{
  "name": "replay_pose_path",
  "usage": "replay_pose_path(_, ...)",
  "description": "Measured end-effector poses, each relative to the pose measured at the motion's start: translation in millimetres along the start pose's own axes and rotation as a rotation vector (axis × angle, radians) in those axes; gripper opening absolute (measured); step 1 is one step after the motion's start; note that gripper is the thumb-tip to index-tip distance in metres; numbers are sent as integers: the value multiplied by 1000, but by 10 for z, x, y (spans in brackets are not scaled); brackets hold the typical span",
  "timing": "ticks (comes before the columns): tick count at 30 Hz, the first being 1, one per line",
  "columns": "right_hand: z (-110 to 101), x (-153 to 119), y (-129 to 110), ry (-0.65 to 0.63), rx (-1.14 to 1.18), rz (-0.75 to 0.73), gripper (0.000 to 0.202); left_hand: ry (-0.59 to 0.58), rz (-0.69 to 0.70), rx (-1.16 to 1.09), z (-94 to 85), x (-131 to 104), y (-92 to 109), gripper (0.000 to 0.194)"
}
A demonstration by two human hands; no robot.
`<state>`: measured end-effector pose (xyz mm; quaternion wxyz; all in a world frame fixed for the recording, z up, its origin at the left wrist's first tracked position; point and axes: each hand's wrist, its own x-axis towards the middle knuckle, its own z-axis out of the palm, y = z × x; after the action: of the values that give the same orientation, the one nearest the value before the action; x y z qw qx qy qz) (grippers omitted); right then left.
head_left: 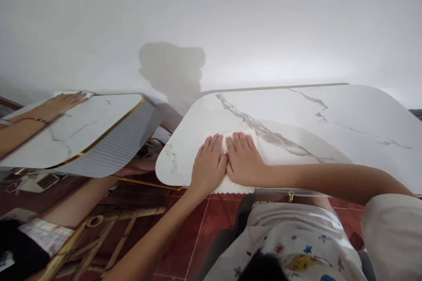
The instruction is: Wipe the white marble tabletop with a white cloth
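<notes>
Left hand (209, 164) and right hand (245, 158) lie flat and outstretched, gripping nothing, atop the cloth (234, 186) at the near edge of the worktop (362, 116), apparently to spread pressure evenly.

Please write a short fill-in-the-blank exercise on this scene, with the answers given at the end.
1. The left hand and right hand rest on a ____ cloth.
2. The table under that cloth has ____ rather than square corners.
3. The tiled floor is coloured ____.
4. A co-worker's hand is at a second table, on the picture's ____ side.

Missing words: white; rounded; red; left.
</notes>
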<state>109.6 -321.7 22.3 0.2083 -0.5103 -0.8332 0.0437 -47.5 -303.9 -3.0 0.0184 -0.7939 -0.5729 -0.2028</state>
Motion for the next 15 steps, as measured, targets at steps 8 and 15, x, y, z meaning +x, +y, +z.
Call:
replay_pose_path(8,4,486,576,63,-116,17,51,-42,-4,-33,137,801,221,53)
replay_pose_path(15,7,1098,1162,10,-144,5,50,-25,-17,-24,230,1514,321,33)
